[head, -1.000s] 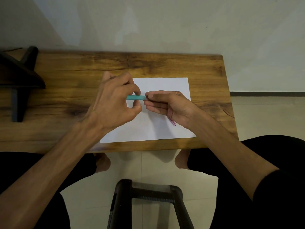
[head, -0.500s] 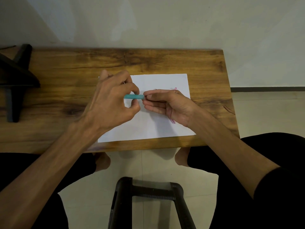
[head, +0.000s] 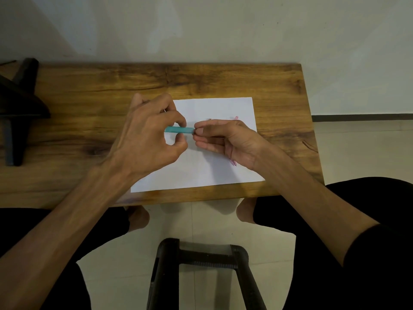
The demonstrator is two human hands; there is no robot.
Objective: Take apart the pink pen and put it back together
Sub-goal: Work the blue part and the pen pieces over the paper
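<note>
Wooden table (head: 89,121), white paper (head: 201,171). My left hand (head: 145,139) and right hand (head: 228,139) pinch a teal part (head: 180,130) between fingertips. Pink pen (head: 233,162) under right palm, mostly hidden. Risk: twisting slips, small pieces roll off.

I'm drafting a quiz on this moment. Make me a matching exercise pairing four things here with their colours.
Things:
1. pen piece held between left hand and right hand
2. paper sheet
3. table
4. pen part showing below the right hand

Colours:
A. white
B. pink
C. teal
D. brown wood

Pairs: 1-C, 2-A, 3-D, 4-B
</note>
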